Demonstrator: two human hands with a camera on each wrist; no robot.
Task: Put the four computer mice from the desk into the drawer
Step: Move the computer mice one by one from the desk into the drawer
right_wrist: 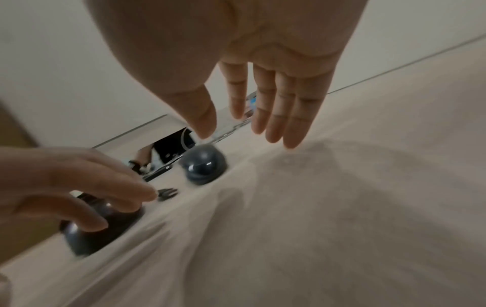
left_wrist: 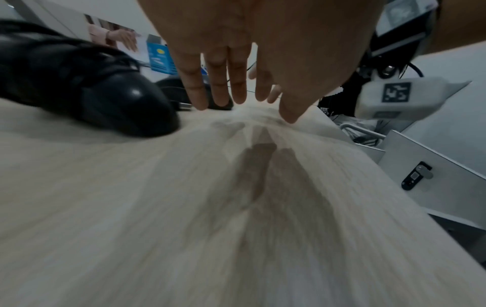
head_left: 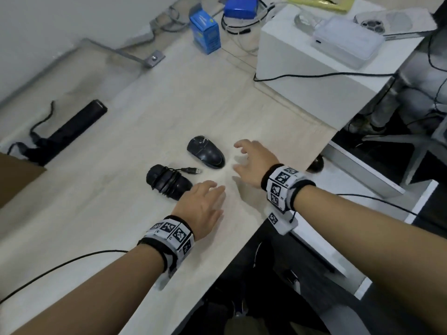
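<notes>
My left hand [head_left: 204,206] hovers low over the desk [head_left: 121,213], fingers [left_wrist: 218,83] straight and close together, holding nothing; its little-finger side is just beside the rear of the wrapped mouse [head_left: 167,182], a black one with its cord wound round the body and the plug [head_left: 192,170] lying loose toward the far side. From the right wrist view my left fingertips look to be over or touching that mouse, but I cannot tell whether they really make contact. My right hand [head_left: 254,163] is also empty, fingers [right_wrist: 276,108] spread and relaxed, thumb apart from the rest, hanging above the desk just right of the second mouse [head_left: 206,151], a glossy black one lying free on the wood. The two mice lie near each other, not touching. Farther off stand a blue box [head_left: 205,30] and a white box [head_left: 314,76], and a black bar [head_left: 72,131] with a cord lies at the left. A white drawer front [left_wrist: 434,166] with a small lock shows below the desk's right edge.
</notes>
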